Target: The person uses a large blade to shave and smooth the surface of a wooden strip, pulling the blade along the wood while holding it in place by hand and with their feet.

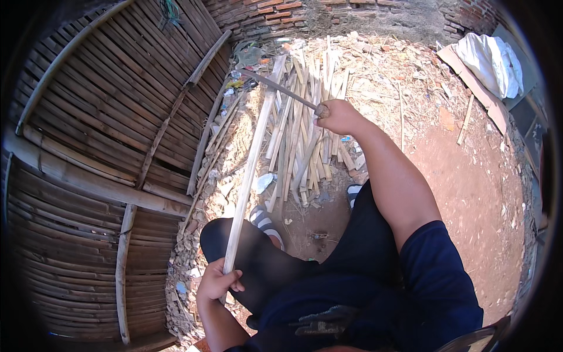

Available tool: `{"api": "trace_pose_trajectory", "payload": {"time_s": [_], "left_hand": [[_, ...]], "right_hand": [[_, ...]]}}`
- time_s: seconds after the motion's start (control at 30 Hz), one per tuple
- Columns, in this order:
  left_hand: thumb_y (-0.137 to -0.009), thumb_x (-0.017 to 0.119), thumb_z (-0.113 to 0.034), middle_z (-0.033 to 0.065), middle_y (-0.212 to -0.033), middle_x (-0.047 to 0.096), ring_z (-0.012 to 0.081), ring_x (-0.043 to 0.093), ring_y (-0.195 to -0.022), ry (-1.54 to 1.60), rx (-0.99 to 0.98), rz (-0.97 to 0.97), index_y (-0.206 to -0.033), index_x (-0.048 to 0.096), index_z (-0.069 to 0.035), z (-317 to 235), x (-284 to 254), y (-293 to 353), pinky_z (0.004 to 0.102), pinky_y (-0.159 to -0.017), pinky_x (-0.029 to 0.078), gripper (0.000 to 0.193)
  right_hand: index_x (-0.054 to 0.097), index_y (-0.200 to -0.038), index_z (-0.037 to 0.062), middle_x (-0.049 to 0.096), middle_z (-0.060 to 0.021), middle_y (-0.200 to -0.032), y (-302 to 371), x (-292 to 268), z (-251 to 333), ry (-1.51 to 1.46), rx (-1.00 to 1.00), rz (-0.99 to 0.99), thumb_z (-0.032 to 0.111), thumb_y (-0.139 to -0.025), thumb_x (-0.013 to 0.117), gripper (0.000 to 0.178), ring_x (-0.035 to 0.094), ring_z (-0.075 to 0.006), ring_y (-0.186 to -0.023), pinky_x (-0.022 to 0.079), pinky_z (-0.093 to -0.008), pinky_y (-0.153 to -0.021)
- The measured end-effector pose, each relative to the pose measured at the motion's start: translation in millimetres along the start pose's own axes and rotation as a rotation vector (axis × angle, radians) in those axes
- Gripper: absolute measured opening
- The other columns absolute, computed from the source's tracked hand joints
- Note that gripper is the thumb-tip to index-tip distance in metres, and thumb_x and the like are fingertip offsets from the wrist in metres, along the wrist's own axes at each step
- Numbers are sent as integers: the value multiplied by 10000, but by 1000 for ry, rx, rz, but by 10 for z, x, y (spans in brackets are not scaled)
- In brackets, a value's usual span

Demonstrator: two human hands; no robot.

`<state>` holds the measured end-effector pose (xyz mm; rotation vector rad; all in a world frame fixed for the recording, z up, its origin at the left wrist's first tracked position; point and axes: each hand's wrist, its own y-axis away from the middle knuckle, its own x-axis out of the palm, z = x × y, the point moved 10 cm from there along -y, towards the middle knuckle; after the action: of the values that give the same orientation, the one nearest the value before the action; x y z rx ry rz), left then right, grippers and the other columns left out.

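Wooden slat point(249, 170), near end clasped in the curled left hand point(218, 283), is presumably being trimmed, needing a steady stroke of the machete point(280, 89) clenched in the right hand point(340, 117).

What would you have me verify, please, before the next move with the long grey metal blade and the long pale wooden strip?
1. Right hand closed around the brown, rounded handle of the long grey metal blade: ok.
2. Left hand gripping the long pale wooden strip near its lower end: ok.
3. Left hand apart from the blade: ok.
4. Blade touching the strip: cannot tell; they cross in this view.
5. Grey-and-white striped sandal apart from the blade: ok.
6. Blade's sharpness: cannot tell.
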<state>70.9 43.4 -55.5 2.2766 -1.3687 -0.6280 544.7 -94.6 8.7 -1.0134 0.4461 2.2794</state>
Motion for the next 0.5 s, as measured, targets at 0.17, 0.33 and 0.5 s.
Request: {"api": "trace_pose_trajectory", "payload": {"time_s": [0.17,0.33,0.5], "left_hand": [[-883,666,-10,64,-622,618,192,687,-556,-10,6,33,-934,587,17,-14,-28,62,254,-500,535,98],[-881,672,-11,63,-637,625,186,684,-554,39,-4,24,-978,597,32,-4,55,18,252,-506,536,130],[-874,676,-3,59,-654,631,173,682,-558,18,-17,-8,-1003,610,38,-5,22,64,246,-509,533,151]], "right_hand": [[675,-1152,15,699,-226,-1013,157,48,40,12,-55,-66,378,-813,746,501,666,-386,-985,525,-442,-869],[694,-1094,59,701,-200,-914,746,661,1039,300,-437,238,408,-790,750,466,674,-401,-904,528,-492,-783],[701,-1032,58,698,-183,-889,857,962,1292,292,-655,400,389,-781,765,421,676,-384,-875,521,-479,-756]]}}
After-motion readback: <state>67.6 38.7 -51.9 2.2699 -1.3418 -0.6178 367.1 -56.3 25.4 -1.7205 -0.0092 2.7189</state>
